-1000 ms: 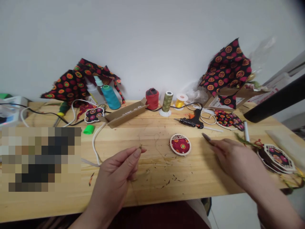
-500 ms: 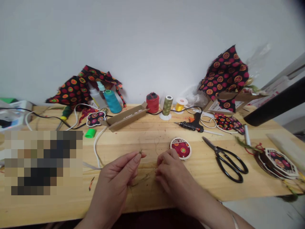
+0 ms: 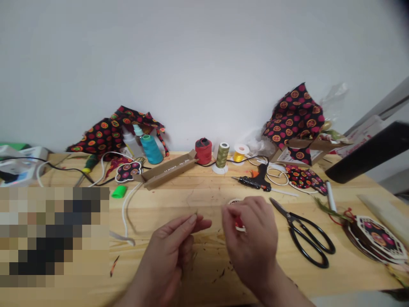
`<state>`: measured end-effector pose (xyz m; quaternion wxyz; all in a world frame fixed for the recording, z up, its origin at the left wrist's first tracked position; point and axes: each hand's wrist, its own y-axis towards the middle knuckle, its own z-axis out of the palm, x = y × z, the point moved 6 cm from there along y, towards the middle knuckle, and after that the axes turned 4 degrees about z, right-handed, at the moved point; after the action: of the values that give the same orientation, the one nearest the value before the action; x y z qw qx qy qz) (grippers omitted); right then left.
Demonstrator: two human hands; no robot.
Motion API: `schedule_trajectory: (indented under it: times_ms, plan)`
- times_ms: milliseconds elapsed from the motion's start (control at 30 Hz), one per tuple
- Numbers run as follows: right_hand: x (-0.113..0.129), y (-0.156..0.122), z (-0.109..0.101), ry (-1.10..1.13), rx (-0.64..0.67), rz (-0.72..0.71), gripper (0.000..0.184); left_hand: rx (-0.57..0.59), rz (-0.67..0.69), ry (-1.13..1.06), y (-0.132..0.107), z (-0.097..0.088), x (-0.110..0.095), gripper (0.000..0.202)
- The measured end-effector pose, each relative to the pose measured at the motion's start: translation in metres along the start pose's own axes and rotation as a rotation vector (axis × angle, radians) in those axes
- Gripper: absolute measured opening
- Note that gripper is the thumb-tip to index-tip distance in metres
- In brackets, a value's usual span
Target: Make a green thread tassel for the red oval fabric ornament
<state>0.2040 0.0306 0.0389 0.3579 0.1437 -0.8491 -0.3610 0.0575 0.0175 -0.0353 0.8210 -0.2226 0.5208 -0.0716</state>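
Observation:
My left hand (image 3: 174, 251) is closed in a pinch on a small bundle of thin green thread, its tip showing above the thumb and forefinger. My right hand (image 3: 251, 238) hovers close beside it with fingers curled; I cannot make out whether it holds anything. That hand covers most of the round red fabric ornament (image 3: 238, 222) on the wooden table (image 3: 198, 196). Black scissors (image 3: 303, 232) lie just right of my right hand.
Along the back stand a red spool (image 3: 203, 150), an olive spool (image 3: 222, 155), a yellow spool (image 3: 239, 152), a teal spool (image 3: 151, 148), a cardboard strip (image 3: 169, 169) and a black glue gun (image 3: 255, 181). Patterned fabric (image 3: 295, 115) sits at right, another ornament (image 3: 377, 232) far right, a white cord (image 3: 126, 209) left.
My right hand left the scissors lying on the table at right, moved left to meet my left hand, and now covers the round ornament. The view has tilted upward.

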Motion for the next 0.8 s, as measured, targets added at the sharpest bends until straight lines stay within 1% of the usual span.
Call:
schedule_trajectory:
  times_ms: [100, 233, 367, 467, 700, 800]
  plan:
    - [0.016, -0.013, 0.009, -0.051, 0.005, -0.127, 0.012, 0.039, -0.049, -0.077, 0.002, 0.005, 0.005, 0.015]
    - [0.024, -0.027, 0.017, -0.086, 0.005, -0.192, 0.008, 0.048, -0.057, -0.127, 0.004, 0.007, 0.007, 0.013]
    - [0.023, -0.034, 0.021, -0.088, 0.036, -0.210, 0.011, 0.001, -0.068, -0.093, 0.004, 0.004, 0.009, 0.017]
    - [0.022, -0.038, 0.023, -0.075, 0.073, -0.210, 0.009, -0.027, -0.057, -0.092, 0.004, 0.003, 0.009, 0.016]
    - [0.018, -0.046, 0.027, -0.060, 0.130, -0.207, 0.008, -0.025, -0.074, -0.120, 0.004, 0.003, 0.010, 0.014]
    - [0.019, -0.047, 0.028, -0.056, 0.151, -0.218, 0.010, -0.028, -0.076, -0.145, 0.003, 0.006, 0.008, 0.015]
